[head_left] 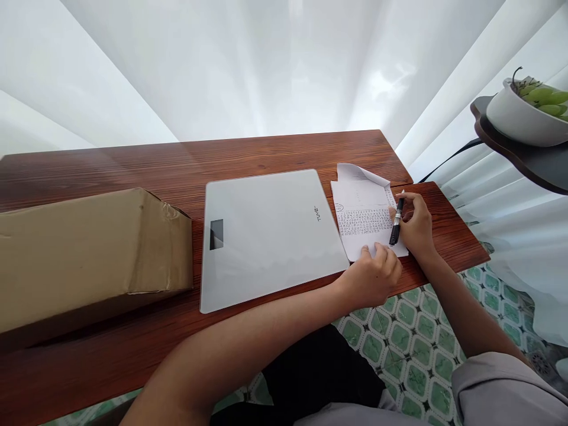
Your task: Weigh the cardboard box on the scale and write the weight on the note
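My right hand (416, 225) is closed around a black marker (396, 223), held between thumb and fingers over the right side of a sheaf of paper (377, 239). The marker's thick black end points down toward me and its pale end points up. Rows of small printed or written characters cover the middle of the top sheet, and its far edge curls up. My left hand (375, 273) rests at the paper's near edge, fingers apart and fingertips touching the sheet. Left of the paper lies a flat white glass scale (266, 236) with a dark display window.
A brown cardboard box (89, 248) stands on the left of the wooden table (275, 148). At upper right, a white bowl of green grapes (523, 118) sits on a dark shelf (532, 165). White curtains (244, 71) hang behind; green patterned tiles (412, 343) show below.
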Demonstrator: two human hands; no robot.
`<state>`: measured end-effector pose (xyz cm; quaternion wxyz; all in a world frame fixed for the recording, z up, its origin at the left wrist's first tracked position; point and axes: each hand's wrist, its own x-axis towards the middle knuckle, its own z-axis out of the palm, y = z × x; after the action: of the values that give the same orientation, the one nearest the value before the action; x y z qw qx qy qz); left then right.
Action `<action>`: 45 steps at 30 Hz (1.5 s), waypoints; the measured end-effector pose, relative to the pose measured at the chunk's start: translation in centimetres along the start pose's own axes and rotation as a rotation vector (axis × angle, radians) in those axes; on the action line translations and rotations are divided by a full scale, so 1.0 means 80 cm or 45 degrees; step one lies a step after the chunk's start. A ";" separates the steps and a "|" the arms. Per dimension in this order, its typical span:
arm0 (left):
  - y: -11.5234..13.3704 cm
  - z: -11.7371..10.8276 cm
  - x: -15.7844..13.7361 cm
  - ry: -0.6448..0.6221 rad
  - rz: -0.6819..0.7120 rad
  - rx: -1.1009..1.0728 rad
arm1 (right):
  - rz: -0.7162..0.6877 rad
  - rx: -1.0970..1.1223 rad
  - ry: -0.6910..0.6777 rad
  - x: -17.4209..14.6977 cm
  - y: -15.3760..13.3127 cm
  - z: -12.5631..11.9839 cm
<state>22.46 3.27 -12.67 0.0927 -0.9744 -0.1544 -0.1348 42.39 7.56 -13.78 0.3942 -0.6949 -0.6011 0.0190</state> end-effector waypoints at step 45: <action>0.010 -0.011 -0.011 -0.177 0.178 0.304 | 0.146 -0.158 -0.256 0.000 0.012 0.023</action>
<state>21.66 2.10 -12.19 0.2060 -0.9718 -0.1071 -0.0408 42.26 8.57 -15.58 0.2864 -0.7459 -0.5968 0.0737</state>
